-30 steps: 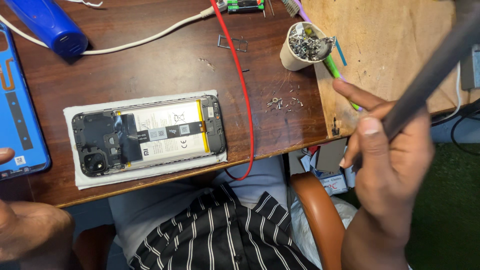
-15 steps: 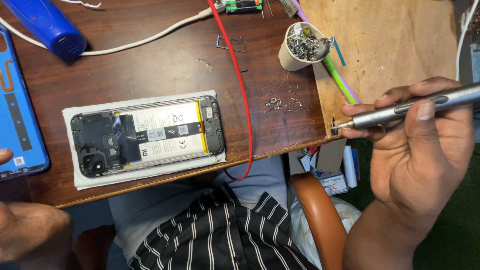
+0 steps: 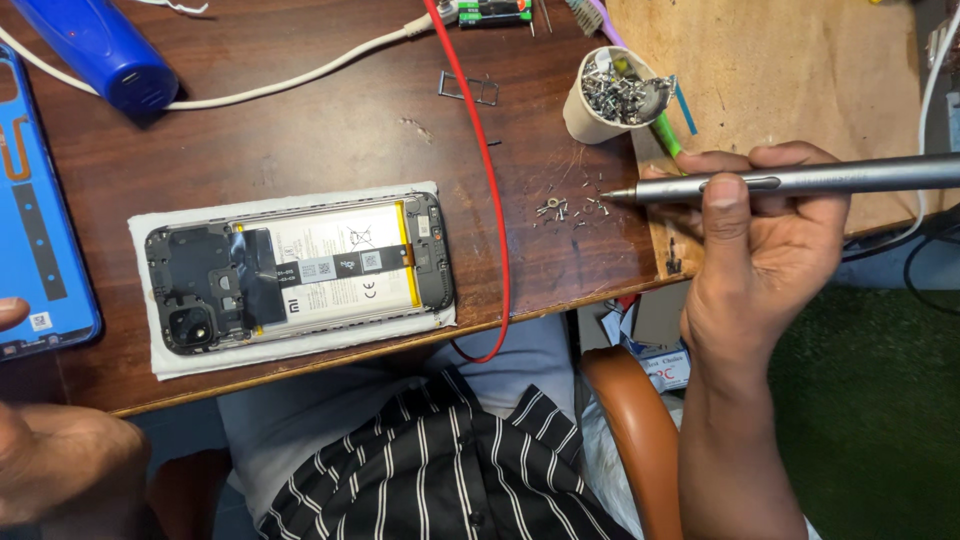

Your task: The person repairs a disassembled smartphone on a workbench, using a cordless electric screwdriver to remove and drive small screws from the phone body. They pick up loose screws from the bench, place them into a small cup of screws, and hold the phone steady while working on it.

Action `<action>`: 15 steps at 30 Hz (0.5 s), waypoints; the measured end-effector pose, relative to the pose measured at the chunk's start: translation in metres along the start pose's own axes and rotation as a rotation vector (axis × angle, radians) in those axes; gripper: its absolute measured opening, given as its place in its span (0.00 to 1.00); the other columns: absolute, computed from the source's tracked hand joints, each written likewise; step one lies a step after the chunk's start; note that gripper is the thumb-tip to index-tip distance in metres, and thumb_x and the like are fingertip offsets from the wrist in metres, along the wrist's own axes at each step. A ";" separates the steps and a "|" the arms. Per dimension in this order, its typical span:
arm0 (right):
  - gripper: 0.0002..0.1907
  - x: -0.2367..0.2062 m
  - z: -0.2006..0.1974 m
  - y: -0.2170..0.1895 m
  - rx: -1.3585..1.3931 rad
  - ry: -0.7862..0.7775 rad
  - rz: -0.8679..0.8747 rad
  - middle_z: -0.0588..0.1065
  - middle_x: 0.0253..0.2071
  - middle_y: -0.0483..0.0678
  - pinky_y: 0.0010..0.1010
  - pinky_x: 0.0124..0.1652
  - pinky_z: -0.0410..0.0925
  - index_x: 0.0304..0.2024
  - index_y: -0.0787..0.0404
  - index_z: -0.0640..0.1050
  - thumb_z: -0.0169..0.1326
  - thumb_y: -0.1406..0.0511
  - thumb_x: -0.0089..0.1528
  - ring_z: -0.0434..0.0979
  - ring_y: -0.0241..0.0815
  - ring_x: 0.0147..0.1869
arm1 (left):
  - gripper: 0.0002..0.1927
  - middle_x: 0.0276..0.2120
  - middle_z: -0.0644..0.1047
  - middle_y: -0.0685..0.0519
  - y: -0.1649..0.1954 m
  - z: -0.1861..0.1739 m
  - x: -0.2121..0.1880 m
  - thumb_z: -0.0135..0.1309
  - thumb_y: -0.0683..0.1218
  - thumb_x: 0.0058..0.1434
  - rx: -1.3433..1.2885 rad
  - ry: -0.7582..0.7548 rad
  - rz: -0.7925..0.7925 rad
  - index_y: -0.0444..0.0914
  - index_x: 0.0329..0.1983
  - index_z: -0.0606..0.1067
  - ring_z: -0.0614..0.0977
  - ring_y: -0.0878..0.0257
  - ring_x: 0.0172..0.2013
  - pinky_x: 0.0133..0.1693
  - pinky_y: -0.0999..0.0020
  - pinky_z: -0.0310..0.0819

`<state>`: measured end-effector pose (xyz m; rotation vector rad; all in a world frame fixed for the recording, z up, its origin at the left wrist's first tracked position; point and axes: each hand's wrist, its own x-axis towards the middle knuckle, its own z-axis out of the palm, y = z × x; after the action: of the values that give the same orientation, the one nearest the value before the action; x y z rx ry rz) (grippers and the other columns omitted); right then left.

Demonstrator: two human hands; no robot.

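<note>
An opened phone [image 3: 300, 270] with its back cover off lies on a white cloth [image 3: 150, 355] on the brown table; the battery and black inner frame show. My right hand [image 3: 760, 250] grips a grey pen-shaped screwdriver [image 3: 800, 180], held level, its tip just above a small heap of loose screws [image 3: 565, 208] near the table's front edge. My left hand [image 3: 60, 470] is at the lower left, below the table edge, blurred, with a fingertip by the blue back cover [image 3: 40, 210].
A white cup of screws and metal bits [image 3: 610, 100] stands behind the loose screws. A red wire [image 3: 490, 200] runs down the table past the phone. A blue tool [image 3: 95, 45] with a white cable, a metal tray frame [image 3: 468, 88] and a wooden board [image 3: 780, 80] lie around.
My right hand has come down and leftward, turning the screwdriver level and bringing its tip over the loose screws. The phone and my left hand have stayed put.
</note>
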<state>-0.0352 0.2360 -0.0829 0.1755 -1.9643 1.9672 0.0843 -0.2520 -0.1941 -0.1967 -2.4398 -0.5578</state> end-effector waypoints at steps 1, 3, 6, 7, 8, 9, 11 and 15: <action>0.12 0.000 -0.001 0.001 -0.004 -0.002 0.006 0.78 0.48 0.63 0.42 0.53 0.83 0.58 0.65 0.61 0.52 0.72 0.80 0.85 0.52 0.51 | 0.15 0.54 0.77 0.34 -0.003 0.001 -0.002 0.28 0.31 0.81 -0.060 -0.018 -0.100 0.19 0.59 0.67 0.82 0.57 0.49 0.55 0.73 0.79; 0.12 0.000 -0.002 0.003 -0.014 0.001 0.014 0.78 0.48 0.64 0.41 0.51 0.83 0.58 0.66 0.61 0.52 0.72 0.80 0.85 0.50 0.49 | 0.16 0.52 0.78 0.39 -0.013 0.006 -0.009 0.29 0.34 0.80 -0.183 -0.056 -0.296 0.20 0.60 0.67 0.81 0.63 0.47 0.55 0.73 0.77; 0.12 0.000 -0.003 0.004 -0.012 0.020 0.024 0.79 0.48 0.65 0.39 0.49 0.82 0.58 0.66 0.62 0.52 0.71 0.81 0.84 0.48 0.46 | 0.17 0.51 0.79 0.41 -0.026 0.012 -0.025 0.33 0.38 0.76 -0.236 -0.017 -0.348 0.24 0.61 0.67 0.81 0.65 0.45 0.56 0.65 0.76; 0.12 0.000 -0.004 0.003 0.006 0.026 0.024 0.78 0.47 0.64 0.39 0.47 0.82 0.58 0.66 0.62 0.53 0.71 0.80 0.83 0.47 0.45 | 0.18 0.50 0.79 0.42 -0.029 0.014 -0.029 0.34 0.39 0.75 -0.223 -0.007 -0.320 0.25 0.61 0.67 0.81 0.65 0.44 0.57 0.63 0.76; 0.12 0.000 -0.004 0.003 0.021 0.034 0.028 0.78 0.47 0.64 0.39 0.47 0.82 0.58 0.66 0.63 0.53 0.71 0.80 0.83 0.47 0.44 | 0.18 0.50 0.79 0.42 -0.029 0.016 -0.032 0.35 0.40 0.74 -0.203 -0.005 -0.297 0.26 0.62 0.67 0.81 0.65 0.44 0.57 0.60 0.75; 0.12 0.001 -0.005 0.003 0.037 0.042 0.032 0.78 0.47 0.64 0.39 0.47 0.82 0.58 0.66 0.63 0.53 0.70 0.79 0.83 0.47 0.44 | 0.19 0.49 0.80 0.43 -0.029 0.015 -0.031 0.37 0.42 0.72 -0.187 -0.001 -0.272 0.27 0.62 0.67 0.81 0.66 0.43 0.58 0.58 0.75; 0.12 0.001 -0.005 0.003 0.053 0.056 0.044 0.78 0.47 0.64 0.40 0.47 0.83 0.57 0.66 0.63 0.53 0.70 0.80 0.84 0.48 0.44 | 0.21 0.49 0.81 0.44 -0.031 0.013 -0.028 0.39 0.44 0.70 -0.147 -0.027 -0.214 0.30 0.62 0.67 0.82 0.66 0.42 0.59 0.52 0.74; 0.12 0.002 -0.005 0.002 0.053 0.059 0.047 0.77 0.47 0.64 0.41 0.47 0.82 0.58 0.66 0.63 0.52 0.70 0.79 0.83 0.49 0.44 | 0.25 0.47 0.82 0.47 -0.055 -0.015 0.010 0.44 0.49 0.65 0.167 -0.567 0.363 0.35 0.63 0.68 0.82 0.68 0.39 0.61 0.42 0.72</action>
<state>-0.0366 0.2412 -0.0842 0.0844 -1.8970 2.0322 0.0698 -0.3078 -0.1967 -0.8010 -2.8713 -0.1411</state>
